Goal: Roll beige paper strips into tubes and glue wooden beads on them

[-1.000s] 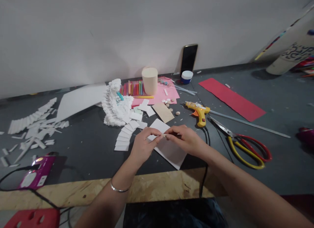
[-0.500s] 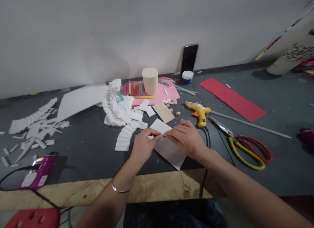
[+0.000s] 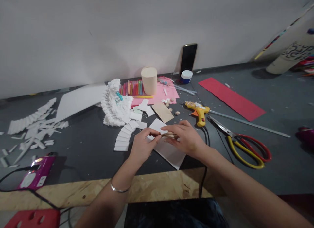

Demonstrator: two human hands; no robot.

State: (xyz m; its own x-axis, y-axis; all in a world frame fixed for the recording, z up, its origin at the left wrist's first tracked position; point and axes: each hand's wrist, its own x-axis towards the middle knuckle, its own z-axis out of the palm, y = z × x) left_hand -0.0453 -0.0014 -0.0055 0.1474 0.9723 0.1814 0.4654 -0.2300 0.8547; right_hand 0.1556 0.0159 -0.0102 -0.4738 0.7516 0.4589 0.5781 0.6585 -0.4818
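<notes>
Left hand: grip together at the fingertips, thumb and forefinger clamped on one end of a thin piece; that end is covered by the fingers.
Right hand: fingers curved about the other end, thumb below; the knuckles hide the inner fingers, so I cannot tell how tightly this grip closes.
Thin piece: between the two hands, over the white sheet; pale and brownish, too small to say whether it is one strip or several.
White sheet: on the counter, lying aslant below the hands, which cover part of its middle.
White cards: fanned and overlapping beside the left hand, each partly covering the next.
Glue gun: beyond the right hand; its cord runs down behind the right forearm, partly lost from sight.
Scissors: right of the glue gun, handles toward the person, fully in view.
Cup: on pink paper, hiding some of it.
Phone: leaning on the wall, lower part behind a jar.
Bottle: cut off at the right edge, lettering unreadable.
Red stool: only a corner shows, bottom left.
</notes>
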